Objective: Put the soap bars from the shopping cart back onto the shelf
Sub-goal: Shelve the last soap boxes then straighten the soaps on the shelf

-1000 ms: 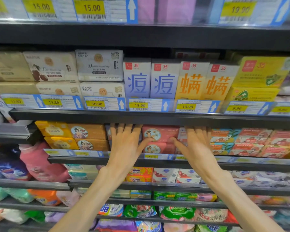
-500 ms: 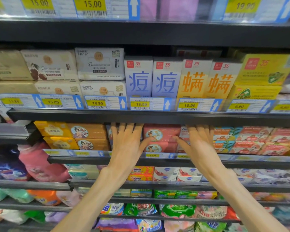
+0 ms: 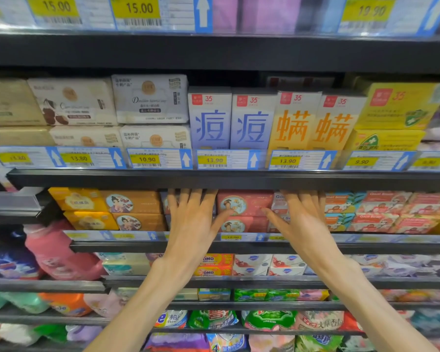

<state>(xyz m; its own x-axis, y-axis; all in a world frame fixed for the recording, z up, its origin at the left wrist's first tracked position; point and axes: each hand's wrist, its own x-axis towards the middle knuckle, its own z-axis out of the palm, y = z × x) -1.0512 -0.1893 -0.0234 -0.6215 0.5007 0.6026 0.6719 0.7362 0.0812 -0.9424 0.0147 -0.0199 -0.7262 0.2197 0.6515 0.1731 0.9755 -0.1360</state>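
Both my hands reach into the second shelf (image 3: 214, 246) of a store rack, fingers straight and spread. My left hand (image 3: 193, 219) lies flat against boxed soap bars left of a stack of two pink soap boxes (image 3: 244, 204). My right hand (image 3: 300, 219) presses flat against white-and-pink soap boxes (image 3: 278, 203) just right of that pink stack. The two thumbs point toward the pink boxes from either side. The fingertips are hidden under the shelf above. The shopping cart is out of view.
Orange and yellow soap boxes (image 3: 127, 203) sit left of my hands, goat-soap packs (image 3: 381, 207) to the right. The shelf above (image 3: 214, 179) holds white, blue, orange and yellow boxes. Lower shelves carry pink bottles (image 3: 59, 255) and detergent bags.
Both hands stay on the same boxes, having shifted only slightly; the view has moved a little.
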